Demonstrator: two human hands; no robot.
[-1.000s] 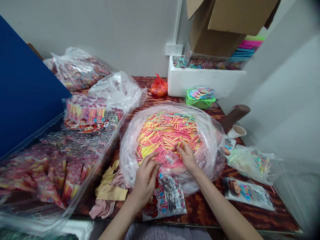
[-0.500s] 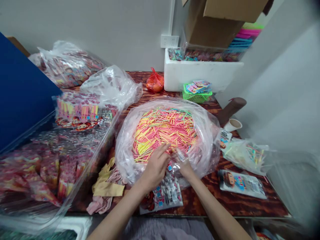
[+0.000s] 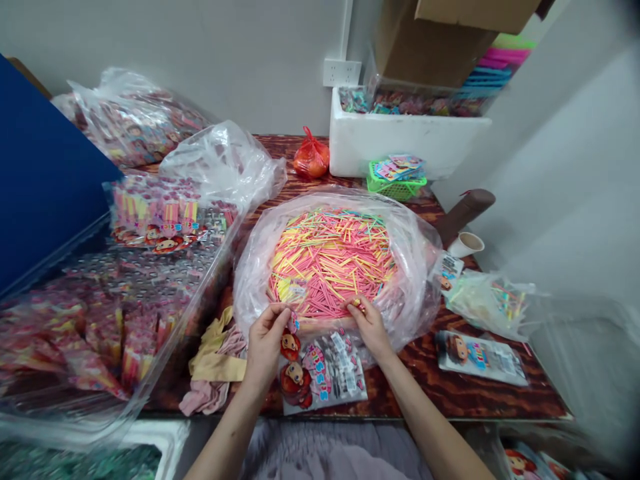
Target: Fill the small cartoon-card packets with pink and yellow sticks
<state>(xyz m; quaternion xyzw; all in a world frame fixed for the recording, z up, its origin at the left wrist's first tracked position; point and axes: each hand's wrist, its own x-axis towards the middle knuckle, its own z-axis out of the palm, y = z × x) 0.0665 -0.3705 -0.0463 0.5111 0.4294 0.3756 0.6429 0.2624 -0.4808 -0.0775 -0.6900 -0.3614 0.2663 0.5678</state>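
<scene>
A large clear plastic bag [image 3: 250, 267] lies wide open in front of me, its rim folded back around a heap of thin pink, yellow and green sticks [image 3: 335, 263]. My left hand [image 3: 266, 337], at its near left edge, pinches a small clear printed packet [image 3: 290, 341] with a red-haired cartoon figure. On the near right edge my right hand [image 3: 370, 327] has thumb and fingers closed on a few short sticks [image 3: 357, 303], only their yellowish ends showing. Between my forearms, flat printed packets [image 3: 325, 373] lie stacked near the table's front edge.
At left, a clear tray [image 3: 193, 300] holds filled packets [image 3: 115, 340]. Cloths [image 3: 220, 360] lie beside it. To the right are a printed packet [image 3: 480, 358], a bag of sticks [image 3: 487, 303] and a paper cup [image 3: 466, 245]. Behind stand a green basket [image 3: 397, 189] and foam box [image 3: 407, 143].
My hands have moved apart from close together over the near edge of the heap. The left has come toward me and left with the packet, uncovering the stacked packets below.
</scene>
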